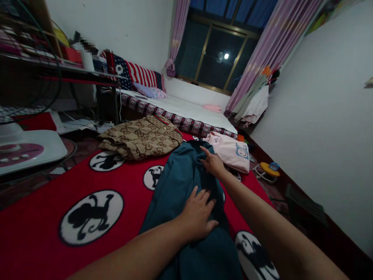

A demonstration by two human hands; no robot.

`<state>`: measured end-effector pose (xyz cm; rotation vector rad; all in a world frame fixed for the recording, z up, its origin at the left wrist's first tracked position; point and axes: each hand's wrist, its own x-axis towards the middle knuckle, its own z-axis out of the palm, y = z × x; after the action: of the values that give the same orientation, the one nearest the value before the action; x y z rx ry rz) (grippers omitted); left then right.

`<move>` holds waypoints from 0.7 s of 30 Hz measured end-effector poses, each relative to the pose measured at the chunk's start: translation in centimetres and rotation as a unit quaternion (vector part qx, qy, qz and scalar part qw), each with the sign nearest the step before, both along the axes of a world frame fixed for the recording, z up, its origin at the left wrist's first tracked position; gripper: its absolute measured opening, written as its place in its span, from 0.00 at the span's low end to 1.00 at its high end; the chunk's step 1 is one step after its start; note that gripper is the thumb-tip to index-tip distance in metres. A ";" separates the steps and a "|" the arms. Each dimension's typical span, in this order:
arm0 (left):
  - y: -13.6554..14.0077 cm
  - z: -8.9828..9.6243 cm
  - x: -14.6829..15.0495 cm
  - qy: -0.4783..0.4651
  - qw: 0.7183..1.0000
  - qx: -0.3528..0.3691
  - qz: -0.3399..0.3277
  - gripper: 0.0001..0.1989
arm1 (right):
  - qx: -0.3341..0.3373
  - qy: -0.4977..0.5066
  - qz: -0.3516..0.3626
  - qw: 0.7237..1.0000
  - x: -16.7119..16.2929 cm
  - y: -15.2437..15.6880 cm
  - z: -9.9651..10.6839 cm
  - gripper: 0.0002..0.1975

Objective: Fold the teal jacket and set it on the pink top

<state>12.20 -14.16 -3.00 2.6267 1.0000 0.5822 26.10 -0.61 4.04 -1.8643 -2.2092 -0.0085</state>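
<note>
A pair of teal pants (pixel 177 182) lies stretched out lengthwise, its waist end away from me and its lower part running out of view at the bottom. My left hand (pixel 199 213) rests flat on the middle of the pants with its fingers spread. Farther up, my right hand (pixel 213 162) touches the fabric near the waist, index finger stretched out and apart from the others; some of its fingers are partly hidden. Under the pants is a red blanket (pixel 131 194) with white circles and dark figures. A folded pink shirt (pixel 225 149) lies just beyond my right hand.
Folded tan patterned pants (pixel 142 136) lie to the far left on the blanket. A bed (pixel 186 105) with cushions stands behind. At left are a cluttered desk (pixel 72 70) and a fan (pixel 32 147). Clothes (pixel 256 101) hang at right, above a yellow stool (pixel 269 169).
</note>
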 end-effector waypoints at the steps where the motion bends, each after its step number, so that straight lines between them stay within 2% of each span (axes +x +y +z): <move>1: -0.1 0.0 -0.1 -0.014 1.000 -0.005 -0.002 0.32 | -0.012 -0.024 -0.020 0.999 -0.2 1.1 -0.1 0.25; 4: 0.0 0.1 -0.3 -0.079 0.996 -0.032 0.002 0.27 | -0.048 -0.061 -0.089 0.993 0.0 3.7 -0.7 0.17; 7: 0.5 0.2 -0.4 -0.155 0.984 -0.083 0.024 0.17 | -0.048 -0.068 -0.154 0.985 -0.1 4.8 -2.3 0.16; 10: 1.2 0.4 -0.4 -0.216 0.965 -0.144 0.033 0.11 | -0.044 -0.070 -0.194 0.978 -0.9 4.6 -3.8 0.18; 13: 2.0 0.6 -0.5 -0.285 0.935 -0.207 0.037 0.11 | -0.058 -0.070 -0.184 0.979 -1.8 3.4 -3.8 0.21; 16: 3.2 0.4 -0.8 -0.369 0.889 -0.267 0.043 0.15 | -0.060 -0.079 -0.142 0.985 -2.3 0.8 -2.8 0.31; 18: 4.2 0.2 -1.2 -0.439 0.845 -0.301 0.051 0.16 | -0.031 -0.085 -0.101 0.991 -2.6 -1.8 -2.6 0.35; 21: 5.7 -0.2 -2.2 -0.541 0.746 -0.384 0.062 0.13 | 0.021 -0.070 -0.003 0.997 -2.6 -6.6 -4.0 0.26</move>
<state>10.01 -8.50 -3.25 1.1343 0.7287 1.1858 23.46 -7.16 0.02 -1.9007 -2.2768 -0.1901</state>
